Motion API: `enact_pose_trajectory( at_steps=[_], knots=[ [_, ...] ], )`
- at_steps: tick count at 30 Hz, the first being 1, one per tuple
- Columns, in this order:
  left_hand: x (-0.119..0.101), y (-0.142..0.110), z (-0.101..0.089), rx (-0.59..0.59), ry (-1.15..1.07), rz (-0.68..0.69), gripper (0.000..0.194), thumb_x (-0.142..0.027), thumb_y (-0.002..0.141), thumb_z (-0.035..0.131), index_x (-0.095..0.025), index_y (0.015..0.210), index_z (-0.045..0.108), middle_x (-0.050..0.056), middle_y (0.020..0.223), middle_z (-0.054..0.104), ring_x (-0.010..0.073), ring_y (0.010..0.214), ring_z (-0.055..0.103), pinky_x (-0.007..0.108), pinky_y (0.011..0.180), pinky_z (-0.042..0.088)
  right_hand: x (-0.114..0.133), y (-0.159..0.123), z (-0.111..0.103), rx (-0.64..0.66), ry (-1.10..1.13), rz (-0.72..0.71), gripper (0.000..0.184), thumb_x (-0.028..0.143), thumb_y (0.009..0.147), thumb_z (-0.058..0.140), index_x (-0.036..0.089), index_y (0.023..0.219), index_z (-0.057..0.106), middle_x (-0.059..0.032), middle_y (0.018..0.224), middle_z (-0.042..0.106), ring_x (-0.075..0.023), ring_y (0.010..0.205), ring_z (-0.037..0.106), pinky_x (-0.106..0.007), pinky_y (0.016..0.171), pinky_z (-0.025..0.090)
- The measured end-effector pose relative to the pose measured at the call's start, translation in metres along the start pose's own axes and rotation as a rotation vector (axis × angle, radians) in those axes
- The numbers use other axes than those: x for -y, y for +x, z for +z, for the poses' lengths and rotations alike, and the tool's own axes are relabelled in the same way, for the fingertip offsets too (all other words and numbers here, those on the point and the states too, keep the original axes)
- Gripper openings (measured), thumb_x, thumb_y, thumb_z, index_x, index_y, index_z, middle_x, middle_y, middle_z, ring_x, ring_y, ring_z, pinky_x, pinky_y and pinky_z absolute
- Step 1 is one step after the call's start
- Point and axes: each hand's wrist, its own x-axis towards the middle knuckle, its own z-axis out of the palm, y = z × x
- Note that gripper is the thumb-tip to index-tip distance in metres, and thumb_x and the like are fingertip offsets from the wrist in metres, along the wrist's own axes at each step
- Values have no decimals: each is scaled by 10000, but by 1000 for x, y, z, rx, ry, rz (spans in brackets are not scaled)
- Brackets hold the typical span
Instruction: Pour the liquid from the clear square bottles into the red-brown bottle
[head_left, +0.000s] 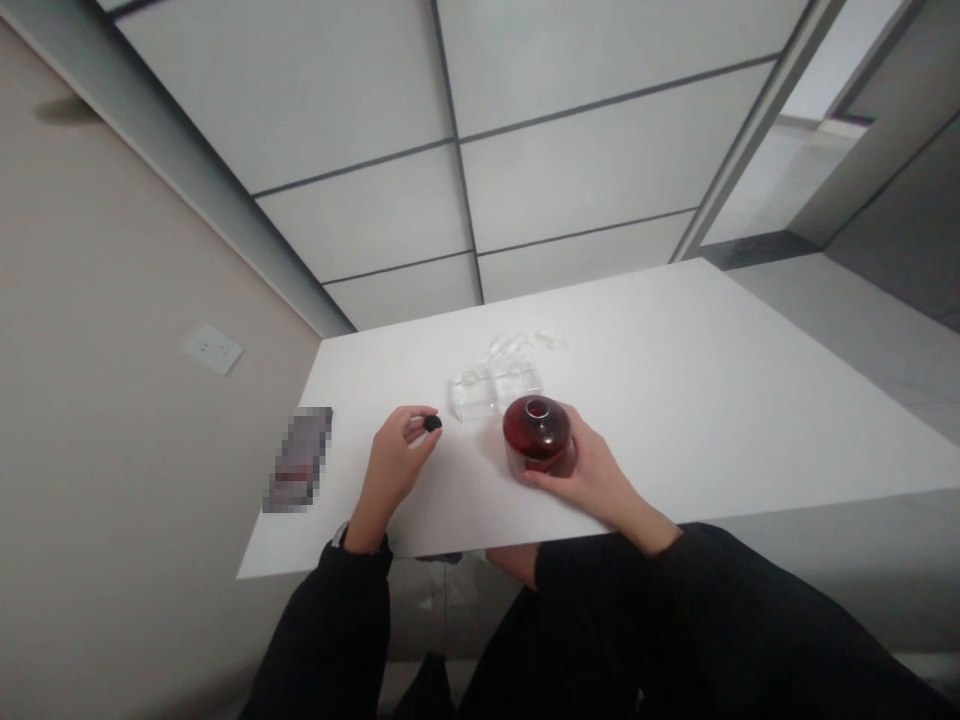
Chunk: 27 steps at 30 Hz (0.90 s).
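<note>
My right hand (pixel 589 465) is wrapped round a dark red glass bottle (pixel 534 440) with a round, squat body and an uncovered neck at the top. The bottle appears upright over the white table. To its left, my left hand (pixel 401 450) pinches a small black cap (pixel 433 424) between thumb and fingers, apart from the bottle. Just behind the bottle are two clear plastic or glass square containers (pixel 474 395) side by side, each with a round opening on top. The lower part of the bottle is partly covered by my right thumb.
Farther back on the white table (pixel 712 390) lie clear curved pieces (pixel 510 345) and a small whitish piece (pixel 551 339). A blurred-out flat object (pixel 298 460) is at the left edge. Panelled sliding doors (pixel 375 150) stand behind; a wall with a socket (pixel 215 349) is on the left.
</note>
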Motion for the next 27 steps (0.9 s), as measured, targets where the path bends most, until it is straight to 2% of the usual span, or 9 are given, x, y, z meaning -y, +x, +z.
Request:
enact_pose_trajectory(
  at_steps=[5, 10, 13, 16, 18, 21, 24, 27],
  knots=[
    [14, 11, 2, 10, 178, 70, 163, -302, 869, 705, -245, 1006, 773, 69, 1097, 817, 305, 1101, 742, 576, 1087, 562, -1, 6, 6, 10, -17, 27, 837, 573, 769, 860, 239, 1453, 513, -174, 1431, 665, -367, 1325, 660, -582, 1127, 533],
    [27, 18, 6, -5, 274, 79, 341, -284, 883, 746, -246, 1219, 789, 104, 1185, 797, 342, 1173, 698, 580, 1082, 549, -6, 10, 9, -16, -15, 58, 882, 588, 771, 848, 223, 1478, 467, -194, 1405, 674, -383, 1291, 680, -611, 1105, 539],
    [30, 19, 7, 10, 323, 96, 330, -280, 894, 761, -238, 1220, 796, 116, 1207, 787, 333, 1201, 682, 559, 1099, 544, -7, 11, 10, -32, -27, 85, 888, 597, 750, 858, 215, 1458, 483, -192, 1358, 698, -389, 1240, 707, -602, 1067, 565],
    [26, 20, 6, 19, 334, 167, 516, -349, 887, 809, -220, 1375, 701, 118, 1419, 720, 332, 1375, 602, 568, 1230, 439, -8, 13, 12, -49, -24, 90, 894, 608, 745, 851, 209, 1457, 484, -192, 1344, 706, -394, 1221, 717, -594, 1038, 582],
    [19, 23, 6, 36, 317, 240, 750, -445, 874, 834, -192, 1524, 557, 161, 1588, 589, 337, 1494, 518, 574, 1288, 365, -9, 14, 13, -56, -24, 83, 877, 603, 751, 845, 217, 1455, 491, -189, 1355, 702, -396, 1230, 713, -594, 1037, 582],
    [7, 33, 10, 130, 275, 276, 1006, -513, 837, 862, -180, 1642, 360, 228, 1711, 407, 364, 1600, 396, 591, 1314, 308, -9, 17, 12, -68, -21, 80, 866, 596, 746, 852, 230, 1447, 497, -181, 1369, 697, -398, 1249, 704, -600, 1052, 573],
    [0, 45, 17, 234, 221, 192, 1063, -459, 817, 884, -180, 1660, 301, 258, 1690, 425, 387, 1583, 426, 611, 1309, 297, -9, 22, 12, -62, 17, 102, 880, 579, 743, 863, 239, 1459, 480, -174, 1388, 685, -386, 1260, 700, -596, 1076, 564],
    [0, 52, 24, 245, 178, 112, 981, -396, 827, 870, -180, 1626, 343, 246, 1626, 516, 371, 1497, 543, 577, 1257, 393, -10, 25, 12, -59, 51, 128, 870, 566, 759, 853, 245, 1472, 471, -168, 1343, 703, -363, 1149, 746, -588, 1021, 590]
  ],
)
